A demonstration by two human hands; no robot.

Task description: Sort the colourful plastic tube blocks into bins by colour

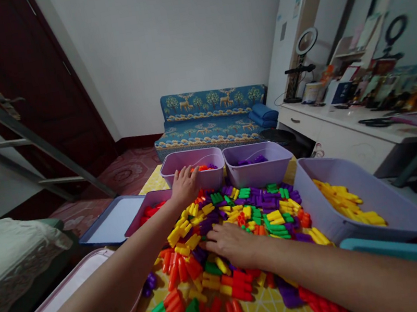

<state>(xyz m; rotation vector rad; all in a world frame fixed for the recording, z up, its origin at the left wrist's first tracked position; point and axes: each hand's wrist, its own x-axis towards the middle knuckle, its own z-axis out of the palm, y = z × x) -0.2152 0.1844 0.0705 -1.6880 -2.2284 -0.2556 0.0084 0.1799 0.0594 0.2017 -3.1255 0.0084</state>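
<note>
Where glossy tubular blocks (276,217) heap, right hand (232,242), left hand (185,183) at bin (212,178), grips unclear

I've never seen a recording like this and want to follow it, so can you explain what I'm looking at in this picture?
There is no machine here: these are a person's two bare hands. The one picture comes from a camera worn on that person's head, looking forward and down, so the arms come in from the bottom.

On a yellow patterned tablecloth lies a pile of colorful plastic pieces: yellow, green, purple, red and orange. Purplish bins stand around it; the one on the right has yellow pieces inside.

The left hand is at the rim of the far-left bin. The right hand is down on the pile. Whether either hand holds a piece, I can't tell.
</note>
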